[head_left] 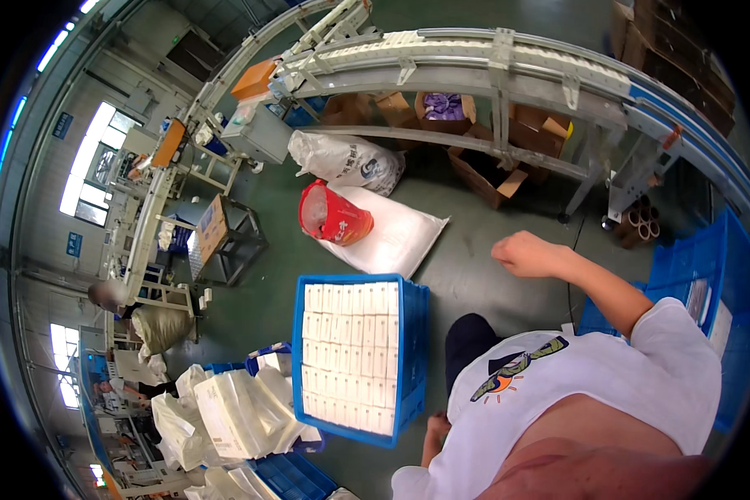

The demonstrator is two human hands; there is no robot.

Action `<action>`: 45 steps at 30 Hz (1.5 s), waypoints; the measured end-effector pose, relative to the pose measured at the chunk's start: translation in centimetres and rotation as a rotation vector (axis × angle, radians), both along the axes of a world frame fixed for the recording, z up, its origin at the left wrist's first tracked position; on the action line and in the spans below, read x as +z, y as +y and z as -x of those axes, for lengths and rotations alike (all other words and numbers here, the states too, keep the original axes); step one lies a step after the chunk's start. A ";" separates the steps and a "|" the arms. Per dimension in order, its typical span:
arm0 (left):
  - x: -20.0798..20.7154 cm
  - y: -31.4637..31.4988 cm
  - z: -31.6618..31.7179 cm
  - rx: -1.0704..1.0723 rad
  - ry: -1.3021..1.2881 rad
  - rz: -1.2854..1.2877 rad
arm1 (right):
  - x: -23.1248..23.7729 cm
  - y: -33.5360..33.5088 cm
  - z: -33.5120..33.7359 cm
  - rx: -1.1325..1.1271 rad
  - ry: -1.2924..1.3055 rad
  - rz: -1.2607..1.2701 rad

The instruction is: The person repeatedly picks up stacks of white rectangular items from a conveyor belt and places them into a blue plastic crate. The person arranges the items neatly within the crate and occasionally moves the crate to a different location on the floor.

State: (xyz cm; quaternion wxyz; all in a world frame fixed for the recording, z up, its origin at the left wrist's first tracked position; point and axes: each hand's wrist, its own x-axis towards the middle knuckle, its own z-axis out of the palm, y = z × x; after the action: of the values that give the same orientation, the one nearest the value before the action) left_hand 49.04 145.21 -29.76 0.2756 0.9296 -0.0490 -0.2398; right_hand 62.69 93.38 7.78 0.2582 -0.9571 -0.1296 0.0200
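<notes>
My right hand [523, 254] is raised over the floor, out in front of my body, its fingers curled in and nothing visible in them. Down by my side, my left hand [436, 431] is partly covered by my white shirt; its visible fingers look curled, with no object showing. The closest thing to it is a stack of blue plastic crates [414, 342], apart from the hand. Rows of small white boxes [350, 354] fill the top crate. Beyond the crates, a red bucket [337, 215] rests on a plump white sack [400, 229].
A conveyor [458, 62] runs across the far side, with open cardboard boxes [483, 171] underneath. Left of the crates lie white plastic-wrapped bundles [233, 408]. More blue crates [692, 258] stand at my right. A metal cart [237, 242] is farther left, and people are in the distance.
</notes>
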 end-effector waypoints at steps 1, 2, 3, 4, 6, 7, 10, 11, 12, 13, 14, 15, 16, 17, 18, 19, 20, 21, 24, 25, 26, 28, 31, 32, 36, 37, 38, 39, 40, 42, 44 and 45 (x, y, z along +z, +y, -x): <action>0.2 -1.3 -1.5 0.029 0.156 -0.047 | 0.7 -1.5 -3.9 0.010 -0.038 -0.033; 0.1 -2.0 -2.8 0.049 0.312 -0.097 | 0.3 -3.2 -7.0 -0.014 -0.044 -0.010; -0.7 -3.1 -5.9 0.043 0.372 -0.113 | 0.0 -5.3 -10.1 -0.042 -0.048 0.015; -1.1 -3.4 -8.9 0.033 0.473 -0.150 | -0.7 -6.9 -12.8 -0.072 -0.033 0.023; -2.0 -4.9 -17.8 -0.007 0.592 -0.196 | -2.1 -10.6 -16.7 -0.221 0.034 0.023; -2.4 -6.5 -23.8 -0.012 0.632 -0.197 | -1.9 -12.5 -18.7 -0.288 0.052 0.021; -2.5 -11.9 -44.3 0.131 0.545 -0.057 | -1.8 -16.5 -24.7 -0.351 0.063 -0.033; -0.5 -14.9 -51.8 0.200 0.345 0.105 | -1.5 -18.0 -26.4 -0.379 0.045 -0.024; 0.5 -15.4 -58.6 0.227 0.081 0.168 | -1.2 -19.3 -29.1 -0.364 0.009 -0.035; 4.4 -20.6 -66.5 0.191 0.057 0.318 | -0.9 -21.1 -31.2 -0.413 -0.024 -0.003; 6.6 -21.6 -73.1 0.282 -0.047 0.539 | -0.4 -22.2 -34.8 -0.392 -0.107 -0.049; 10.4 -25.3 -79.7 -0.021 -0.503 0.138 | -0.3 -23.7 -37.5 -0.407 -0.156 -0.066; 14.7 -29.9 -85.0 0.090 -0.313 0.394 | -0.2 -24.7 -39.9 -0.429 -0.195 -0.091; 19.2 -33.9 -89.7 0.209 -0.131 0.644 | 0.2 -26.2 -42.9 -0.438 -0.251 -0.118; 22.6 -37.2 -93.4 0.280 -0.176 0.668 | 0.0 -27.5 -45.9 -0.363 -0.309 -0.068; 25.7 -38.7 -96.6 0.344 -0.208 0.659 | 0.5 -28.3 -49.1 -0.345 -0.310 -0.118; 28.7 -40.8 -99.7 0.294 -0.307 0.690 | 0.8 -29.0 -52.2 -0.339 -0.337 -0.152; 30.4 -42.7 -102.2 0.257 -0.385 0.723 | 0.9 -29.7 -54.7 -0.326 -0.341 -0.175; 34.5 -46.0 -111.3 0.182 -0.578 0.579 | 2.4 -31.6 -60.5 -0.313 -0.352 -0.178; 36.3 -47.7 -113.8 0.162 -0.636 0.530 | 2.7 -32.5 -61.8 -0.352 -0.358 -0.207; 37.6 -48.7 -116.3 0.153 -0.696 0.475 | 2.8 -33.3 -63.3 -0.379 -0.359 -0.190; 39.6 -50.0 -122.6 0.061 -0.849 0.343 | 2.8 -35.1 -65.9 -0.450 -0.349 -0.189; 40.0 -52.7 -133.2 -0.051 -0.914 0.152 | 2.6 -37.6 -68.5 -0.608 -0.352 -0.107; 40.3 -53.6 -137.2 -0.096 -0.915 0.093 | 2.8 -38.0 -69.3 -0.676 -0.377 -0.092; 35.3 -52.9 -154.6 -0.238 -0.765 -0.065 | 2.8 -39.4 -73.6 -0.965 -0.240 -0.006; 34.6 -53.9 -157.2 -0.284 -0.660 -0.118 | 2.3 -39.5 -74.4 -1.059 -0.186 0.003; 33.6 -54.7 -159.4 -0.333 -0.546 -0.178 | 3.0 -39.0 -75.5 -1.141 -0.109 -0.024; 32.8 -55.0 -161.5 -0.377 -0.432 -0.242 | 3.5 -38.6 -76.7 -1.216 -0.031 -0.052; 31.9 -56.4 -162.9 -0.509 -0.389 -0.310 | 2.5 -38.8 -76.5 -1.218 -0.014 0.027; 29.7 -57.0 -163.4 -0.484 -0.253 0.099 | 1.6 -38.0 -76.9 -1.220 -0.022 0.059; 29.2 -57.8 -162.9 -0.484 -0.053 0.325 | 1.8 -37.7 -78.0 -1.224 -0.030 0.081; 29.4 -58.3 -162.4 -0.504 0.077 0.346 | 1.9 -37.7 -78.5 -1.229 -0.031 0.086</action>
State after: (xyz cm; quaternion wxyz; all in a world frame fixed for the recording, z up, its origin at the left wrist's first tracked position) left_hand 211.46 86.90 -0.33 0.3631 0.8178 -0.3076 -0.3237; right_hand 141.21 55.72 9.69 0.1819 -0.8666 0.4428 -0.1411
